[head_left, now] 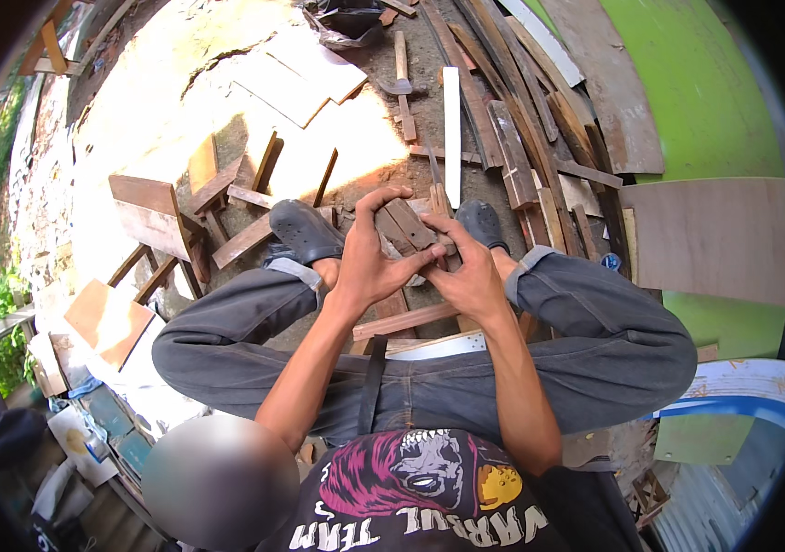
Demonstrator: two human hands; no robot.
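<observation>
Both of my hands are raised between my bent knees, around a small bundle of brown wood blocks [405, 224]. My left hand [376, 259] wraps the bundle's left side, with its fingers over the far end and its thumb reaching across the near end. On the other side my right hand [468, 276] grips the near right corner, fingers curled and thumb against the wood. The blocks lie side by side, with a narrow gap line between them. A small dark hole shows in one. Their undersides are hidden.
A hammer [401, 85] lies on the ground ahead. Long planks [503, 110] are piled to the right, beside a pale strip [451, 138]. Assembled wood pieces [155, 213] stand at left, near a flat board [109, 322]. My dark clogs [304, 232] flank the work.
</observation>
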